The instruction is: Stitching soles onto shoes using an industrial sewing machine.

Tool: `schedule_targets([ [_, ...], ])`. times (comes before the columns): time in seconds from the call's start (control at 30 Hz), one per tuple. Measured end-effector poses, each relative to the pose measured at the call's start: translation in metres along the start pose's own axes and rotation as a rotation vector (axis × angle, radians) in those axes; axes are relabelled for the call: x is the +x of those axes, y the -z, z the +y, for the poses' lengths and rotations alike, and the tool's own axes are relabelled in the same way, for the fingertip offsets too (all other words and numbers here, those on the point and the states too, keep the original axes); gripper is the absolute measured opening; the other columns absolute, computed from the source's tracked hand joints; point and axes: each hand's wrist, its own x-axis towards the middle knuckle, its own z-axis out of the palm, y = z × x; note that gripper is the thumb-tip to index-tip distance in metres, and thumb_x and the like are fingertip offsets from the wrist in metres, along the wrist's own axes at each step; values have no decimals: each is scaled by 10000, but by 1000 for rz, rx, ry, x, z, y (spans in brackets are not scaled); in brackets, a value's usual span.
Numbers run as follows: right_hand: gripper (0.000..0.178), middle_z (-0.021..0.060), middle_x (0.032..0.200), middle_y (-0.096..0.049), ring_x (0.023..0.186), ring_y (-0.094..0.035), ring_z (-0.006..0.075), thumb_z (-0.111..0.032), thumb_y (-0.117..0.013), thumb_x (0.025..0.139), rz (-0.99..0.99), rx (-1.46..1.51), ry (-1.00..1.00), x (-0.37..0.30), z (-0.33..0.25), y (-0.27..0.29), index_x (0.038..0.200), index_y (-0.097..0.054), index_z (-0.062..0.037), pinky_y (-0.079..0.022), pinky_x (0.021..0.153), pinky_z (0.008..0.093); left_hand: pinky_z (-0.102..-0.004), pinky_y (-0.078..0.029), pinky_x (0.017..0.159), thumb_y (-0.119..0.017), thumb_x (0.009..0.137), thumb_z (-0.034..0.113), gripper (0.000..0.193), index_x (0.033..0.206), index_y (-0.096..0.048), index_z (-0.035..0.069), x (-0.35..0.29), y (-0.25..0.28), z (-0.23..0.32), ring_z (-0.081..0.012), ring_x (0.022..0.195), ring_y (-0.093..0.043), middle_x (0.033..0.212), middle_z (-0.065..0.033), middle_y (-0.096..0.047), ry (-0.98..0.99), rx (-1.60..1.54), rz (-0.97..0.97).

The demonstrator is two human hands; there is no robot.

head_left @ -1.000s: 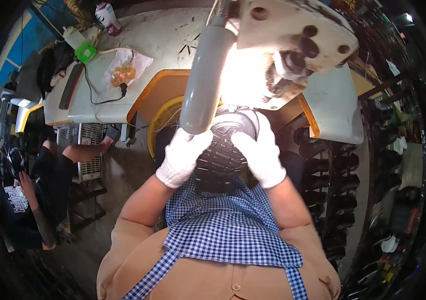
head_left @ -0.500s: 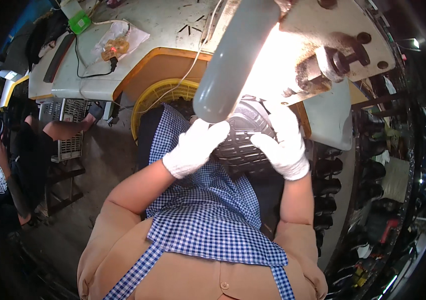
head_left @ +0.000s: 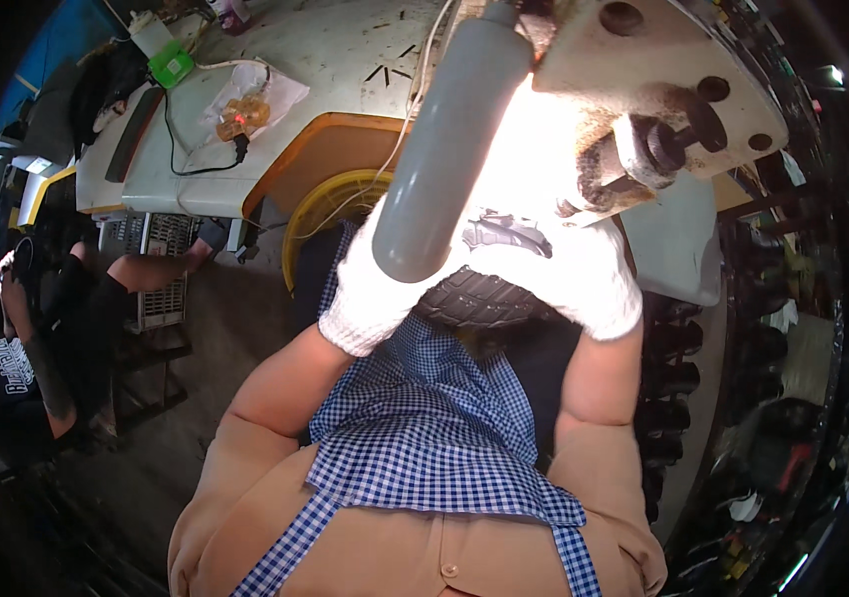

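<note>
A black shoe with a deeply treaded sole (head_left: pixel 479 298) is held between my two white-gloved hands, under the head of a sewing machine (head_left: pixel 634 159). My left hand (head_left: pixel 365 294) grips the shoe's left side; a grey tube-shaped lamp (head_left: pixel 454 139) covers most of its fingers. On the other side, my right hand (head_left: pixel 589 279) closes over the shoe's upper right, its fingers reaching across toward the middle. Strong glare washes out the fingertips and the spot where the shoe meets the machine.
A pale worktable (head_left: pixel 345 70) carries a glowing power adapter (head_left: pixel 242 117) with a black cord and a green-based container (head_left: pixel 168 62). A yellow basket (head_left: pixel 310 219) stands below its edge. Several dark shoes (head_left: pixel 668 378) line a rack at right. Another person (head_left: pixel 36 358) sits at far left.
Both hands have moved up and inward with the shoe, closer to the machine head. My left hand has slid behind the lamp, and my right fingers now lie across the shoe.
</note>
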Motion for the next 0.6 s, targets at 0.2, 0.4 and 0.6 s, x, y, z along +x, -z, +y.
schedule_targets([
  [0.2,672,212,1447,-499,1343,-478,310,-262,-667,928,1056,163,-431,-63,22,-48,1437,-407,92,-398,1130,402,-361,-526,971,-674,902,46,427,1305,-535,28,-14,-5,-18,-218,1085,-646,1198,-136,-654,-13,-333,188],
  [0.4,1016,150,1552,-408,1395,-434,325,-659,-693,832,932,1695,-168,-70,33,-72,1540,-317,-33,-356,1179,508,-425,-565,973,-562,1008,142,345,1321,-505,8,-27,-5,-32,-296,1139,-644,1285,-212,-611,100,-329,330],
  [0.6,900,136,1511,-477,1389,-458,292,-474,-763,836,510,887,102,-76,71,-97,1520,-372,-39,-340,1194,491,-421,-546,1020,-536,1033,144,306,1321,-535,40,-28,5,-32,-266,1169,-634,1291,-144,-619,177,-854,375],
])
